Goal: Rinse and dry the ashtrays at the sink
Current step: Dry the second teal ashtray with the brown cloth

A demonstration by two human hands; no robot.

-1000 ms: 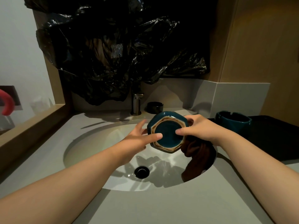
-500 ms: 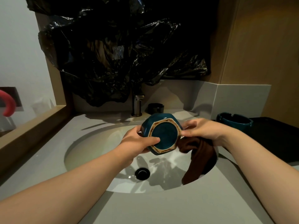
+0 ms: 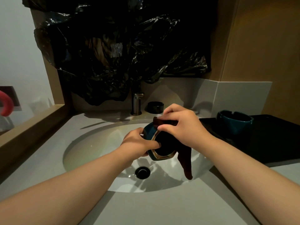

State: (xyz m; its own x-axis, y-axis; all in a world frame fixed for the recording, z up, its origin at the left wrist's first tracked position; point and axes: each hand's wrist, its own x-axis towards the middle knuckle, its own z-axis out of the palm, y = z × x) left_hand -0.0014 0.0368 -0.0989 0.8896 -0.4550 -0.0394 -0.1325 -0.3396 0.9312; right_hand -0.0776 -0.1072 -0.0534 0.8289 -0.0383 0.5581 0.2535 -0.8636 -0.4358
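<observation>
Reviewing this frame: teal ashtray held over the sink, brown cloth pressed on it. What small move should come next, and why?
Probably draw the dark brown cloth down across the base of the teal hexagonal ceramic ashtray. The right hand pinches the cloth only at the top edge, the left hand grips the ashtray, and most cloth hangs unused.

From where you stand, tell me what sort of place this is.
Probably a bathroom vanity, perhaps a hotel's: an oval sink basin set in a grey counter, a metal faucet behind it, and a pale backsplash along the wall.
</observation>
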